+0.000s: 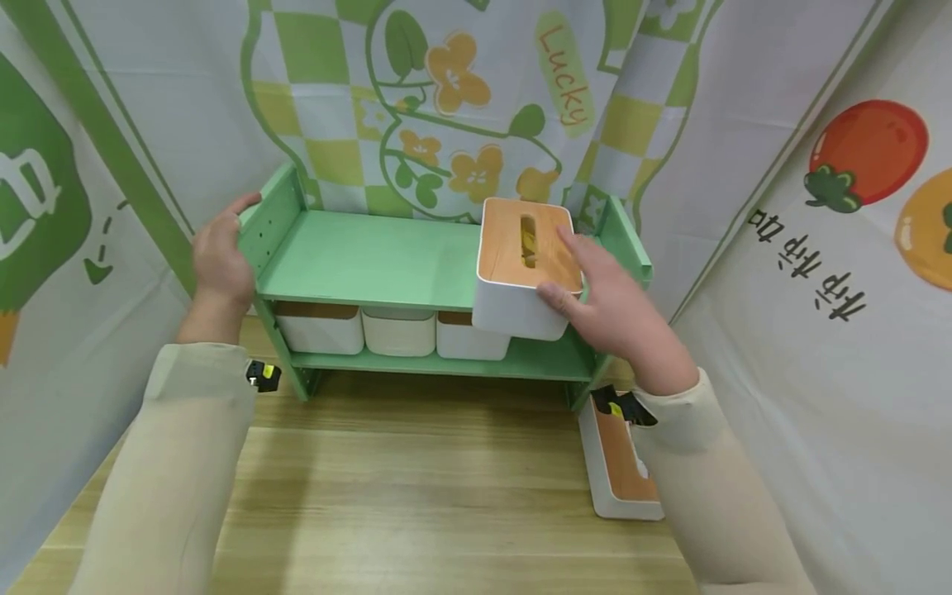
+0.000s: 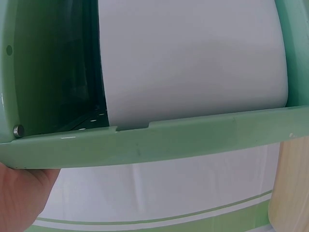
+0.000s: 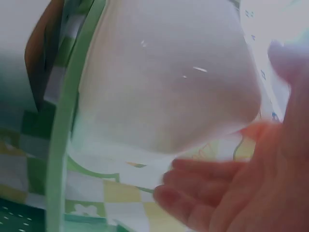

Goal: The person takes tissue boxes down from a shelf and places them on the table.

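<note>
- right hand (image 1: 613,310) pinches the wood-topped box (image 1: 511,273) by its right side, at the right end of the green shelf (image 1: 364,260)
- left hand (image 1: 223,260) touches the left panel (image 1: 277,221), honestly can't tell if gripping

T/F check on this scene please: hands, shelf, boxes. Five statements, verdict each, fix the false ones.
1. The left hand touches one end of the green shelf. True.
2. The right hand is empty. False: it holds a wood-topped box.
3. Three containers show side by side on the lower board. True.
4. A second box sits near the shelf's left end, as the person faces it. False: it is near the right end, partly hidden by the right forearm.
5. Something yellow shows through the lid slot of the held box. True.
</note>
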The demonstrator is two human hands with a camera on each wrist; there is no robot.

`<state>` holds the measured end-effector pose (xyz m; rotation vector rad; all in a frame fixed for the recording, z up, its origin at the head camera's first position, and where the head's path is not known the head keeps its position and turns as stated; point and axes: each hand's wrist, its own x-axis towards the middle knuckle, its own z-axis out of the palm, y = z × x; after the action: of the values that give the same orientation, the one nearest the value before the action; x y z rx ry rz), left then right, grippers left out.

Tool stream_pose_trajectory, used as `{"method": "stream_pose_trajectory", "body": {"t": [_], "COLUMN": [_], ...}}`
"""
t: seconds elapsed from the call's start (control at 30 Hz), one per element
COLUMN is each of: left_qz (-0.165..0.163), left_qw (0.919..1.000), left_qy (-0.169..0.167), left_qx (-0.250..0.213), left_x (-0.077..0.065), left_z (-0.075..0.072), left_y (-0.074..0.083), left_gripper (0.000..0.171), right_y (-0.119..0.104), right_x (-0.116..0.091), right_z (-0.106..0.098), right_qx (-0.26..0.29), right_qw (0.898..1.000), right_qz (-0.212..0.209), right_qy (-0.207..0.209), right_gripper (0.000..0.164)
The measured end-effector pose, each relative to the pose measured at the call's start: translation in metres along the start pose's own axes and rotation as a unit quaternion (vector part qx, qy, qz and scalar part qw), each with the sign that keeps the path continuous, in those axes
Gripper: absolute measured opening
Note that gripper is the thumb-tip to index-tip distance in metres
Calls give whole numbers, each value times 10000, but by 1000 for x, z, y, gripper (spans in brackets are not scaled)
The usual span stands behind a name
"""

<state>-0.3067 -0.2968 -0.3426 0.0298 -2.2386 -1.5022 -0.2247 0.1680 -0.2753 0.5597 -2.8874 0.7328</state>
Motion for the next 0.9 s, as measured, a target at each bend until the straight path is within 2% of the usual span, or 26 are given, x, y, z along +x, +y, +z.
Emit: {"method": "stream_pose_trajectory", "body": {"t": [0.07,0.1,0.17,0.27,0.37,0.43,0.6,0.67,0.77,0.9], "left_qz": [35,54,71,-15,-69,-84,-40,-28,-23,-3], "left_qw": [10000,10000,9999,9998,9998,9998,9999,10000,9999,9998], "left_qy": [-8,-6,-9,-57,-58,-50,9,15,24,35], "left_qx": [-24,-78,-83,-206,-158,-166,-103,-87,-136,-192], "left_x": [0,0,0,-1,-1,-1,0,0,1,1], "left_z": [1,1,1,0,-1,-1,0,0,0,1], "left_y": [0,0,1,2,2,1,-1,-2,-2,-1], "left_gripper": [59,59,59,58,59,58,59,59,58,58], "right_y": [4,6,10,15,22,27,37,38,38,36], "right_x": [-6,-9,-13,-15,-14,-12,-5,-2,0,1], "right_z": [-2,-2,-4,-4,0,5,19,23,27,27], "right_qx": [605,1024,1909,3123,3941,4387,5679,5966,6155,6188], "right_qw": [9965,9913,9737,9355,8978,8742,7922,7692,7545,7533], "right_qz": [572,812,1239,1639,1850,1860,1732,1760,1813,1866], "right_qy": [113,136,67,-220,-665,-938,-1411,-1462,-1384,-1218], "right_gripper": [83,83,84,87,90,91,86,84,82,79]}}
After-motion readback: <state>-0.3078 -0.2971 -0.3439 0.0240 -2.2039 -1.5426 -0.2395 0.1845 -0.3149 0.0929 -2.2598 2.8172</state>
